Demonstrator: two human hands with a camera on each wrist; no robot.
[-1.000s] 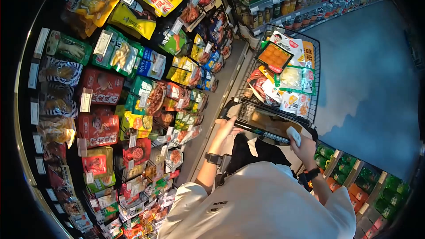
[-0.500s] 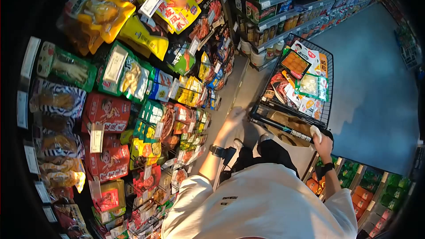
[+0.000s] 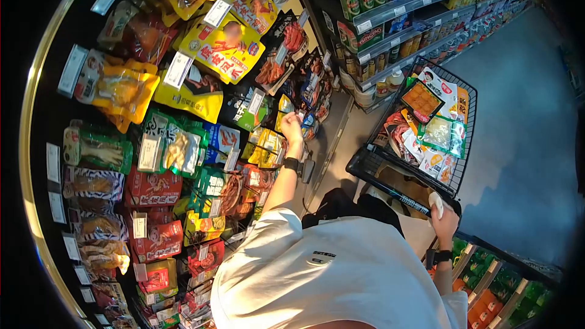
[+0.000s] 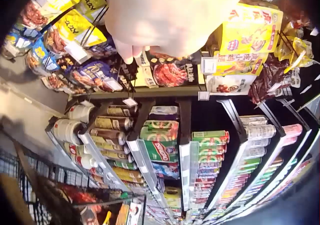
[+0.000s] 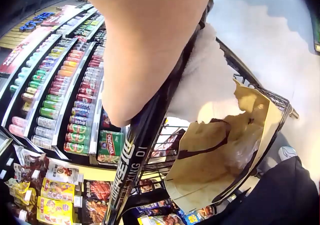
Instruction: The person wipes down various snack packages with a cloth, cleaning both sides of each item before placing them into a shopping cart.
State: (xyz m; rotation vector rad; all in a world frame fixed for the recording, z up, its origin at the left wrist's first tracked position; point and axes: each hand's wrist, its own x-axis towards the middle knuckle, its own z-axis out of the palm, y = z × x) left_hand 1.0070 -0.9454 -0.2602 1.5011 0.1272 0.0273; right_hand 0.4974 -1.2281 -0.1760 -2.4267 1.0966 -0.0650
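Note:
My left hand [image 3: 292, 127] is raised in front of the hanging snack packs, nearest a yellow pack [image 3: 283, 108]; no pack is seen in its grip. In the left wrist view that hand [image 4: 160, 20] covers part of the rack, its fingertips beside a dark pack with red meat [image 4: 172, 74]. My right hand [image 3: 446, 220] grips the black handle [image 3: 405, 200] of the cart at its right end, with a white cloth [image 3: 436, 205] held there too. The right wrist view shows the handle [image 5: 142, 135] and the cloth [image 5: 207, 80] beside the hand [image 5: 145, 50].
The wire cart [image 3: 466, 164] holds several food packs, and an open brown paper bag [image 5: 205, 165] stands near its handle. Packed snack racks line the left side. Drink shelves [image 3: 390, 15] stand ahead, grey floor [image 3: 518, 103] lies to the right, and green bottles [image 3: 506, 283] are at lower right.
My left hand has left the cart handle and moved up and forward to the snack packs. The cart sits farther right and lower in view, my right hand still on it.

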